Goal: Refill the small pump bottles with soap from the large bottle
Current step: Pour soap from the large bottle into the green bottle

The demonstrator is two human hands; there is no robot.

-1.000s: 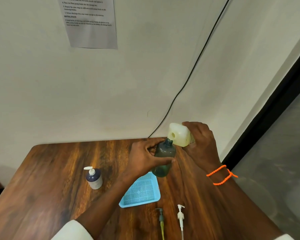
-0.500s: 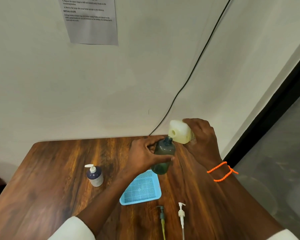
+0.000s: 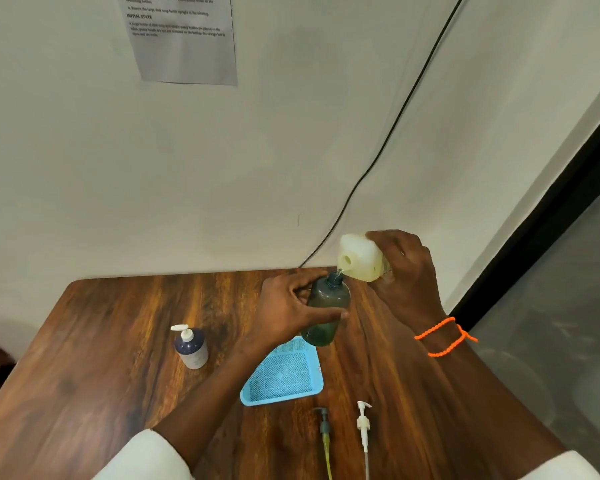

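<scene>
My left hand (image 3: 288, 313) grips a dark green small bottle (image 3: 326, 311) with no pump, held above the table. My right hand (image 3: 404, 271) holds the large pale yellow soap bottle (image 3: 359, 258) tipped on its side, its open spout right over the green bottle's neck; a thin trickle of soap runs between them. A small dark blue bottle (image 3: 191, 346) with a white pump stands on the table at the left. Two loose pump heads lie near the front: a dark one (image 3: 324, 429) and a white one (image 3: 363, 422).
A light blue mesh tray (image 3: 283, 374) sits on the wooden table (image 3: 101, 358) below the green bottle. A black cable (image 3: 388, 133) runs down the wall behind. A printed sheet (image 3: 184, 39) hangs on the wall. A dark frame stands at the right.
Both hands have stayed together while the large bottle has tipped a little further; a trickle of soap now shows at the spout. The camera view has shifted slightly.
</scene>
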